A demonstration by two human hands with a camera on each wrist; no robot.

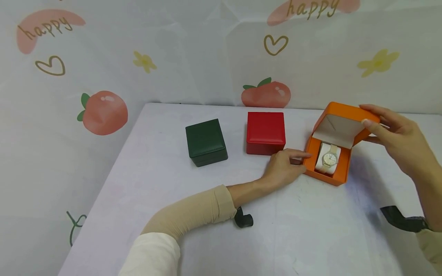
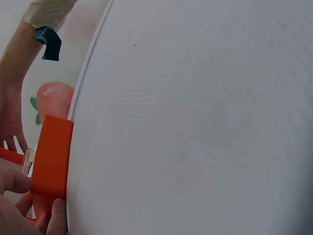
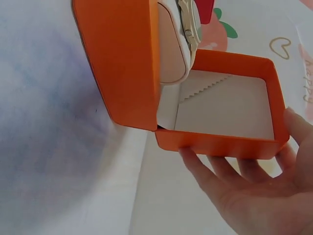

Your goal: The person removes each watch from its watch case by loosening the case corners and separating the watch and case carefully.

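Light soft, rather dim from here. Diffuse shadow on desk right of orange box; faint sheen on red box. Left-wrist view: fine rippling, darkened right edge; right-wrist: bluish cast left

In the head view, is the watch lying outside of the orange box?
No, the watch sits on a white cushion inside the open orange box.
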